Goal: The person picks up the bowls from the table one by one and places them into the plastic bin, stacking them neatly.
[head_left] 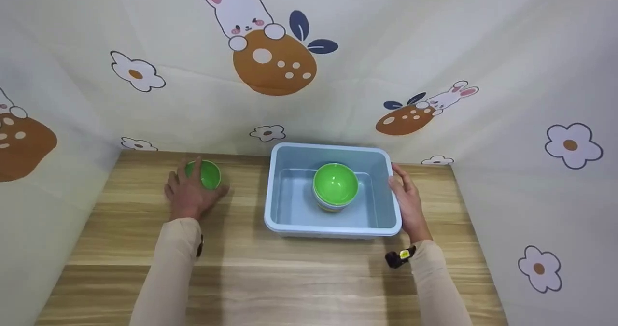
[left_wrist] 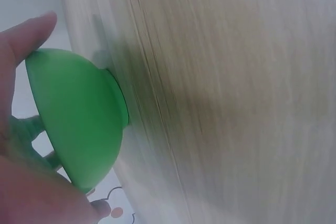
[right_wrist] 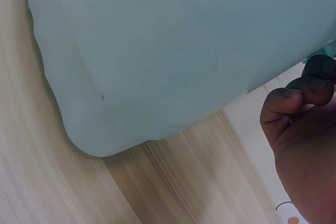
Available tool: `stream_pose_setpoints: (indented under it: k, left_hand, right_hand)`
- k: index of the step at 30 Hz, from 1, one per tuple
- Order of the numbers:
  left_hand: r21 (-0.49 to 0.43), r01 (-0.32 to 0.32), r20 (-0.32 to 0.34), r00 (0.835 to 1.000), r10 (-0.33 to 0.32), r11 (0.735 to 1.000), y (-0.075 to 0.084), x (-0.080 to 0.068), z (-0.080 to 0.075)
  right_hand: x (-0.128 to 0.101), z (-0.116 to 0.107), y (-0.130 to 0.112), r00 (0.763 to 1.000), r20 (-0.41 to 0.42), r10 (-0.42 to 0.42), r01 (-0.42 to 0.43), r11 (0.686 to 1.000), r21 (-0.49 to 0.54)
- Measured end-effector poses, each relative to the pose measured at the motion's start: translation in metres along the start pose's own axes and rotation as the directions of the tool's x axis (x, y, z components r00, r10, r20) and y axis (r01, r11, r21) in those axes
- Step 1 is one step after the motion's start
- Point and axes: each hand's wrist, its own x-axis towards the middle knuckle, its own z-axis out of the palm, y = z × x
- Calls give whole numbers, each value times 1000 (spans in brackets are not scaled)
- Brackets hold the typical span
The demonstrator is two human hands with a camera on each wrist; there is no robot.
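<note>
Fingers of the left hand (head_left: 189, 194) curl round the upright green bowl (head_left: 206, 174), mouth facing up.

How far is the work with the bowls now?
Done: a stack of bowls, green one on top, already sits in the blue tub. In hand: the left hand grips one green bowl that stands on the table; the right hand rests on the tub's right side. Left: that bowl is not yet in the tub.

A wooden table (head_left: 299, 273) stands walled in by a pale cloth backdrop (head_left: 376, 41) — printed with rabbits and flowers.
</note>
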Motion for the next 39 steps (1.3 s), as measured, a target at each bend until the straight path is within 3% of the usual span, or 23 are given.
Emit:
stream_pose_setpoints:
  k: [9,18,39]
  left_hand:
    - [-65,18,12,1000,-17,998,0,2,0]
    - [-45,14,35,999,-13,999,-2,4,0]
    - [-44,2,-21,1000,-3,999,-4,0,-6]
  right_hand:
    - [1,1,-1,1000,-8,-2,2,1000,10]
    - [1,1,0,1000,-12,-19,19,1000,-4]
    - [0,1,-1,1000,-5,4,-3,1000,13]
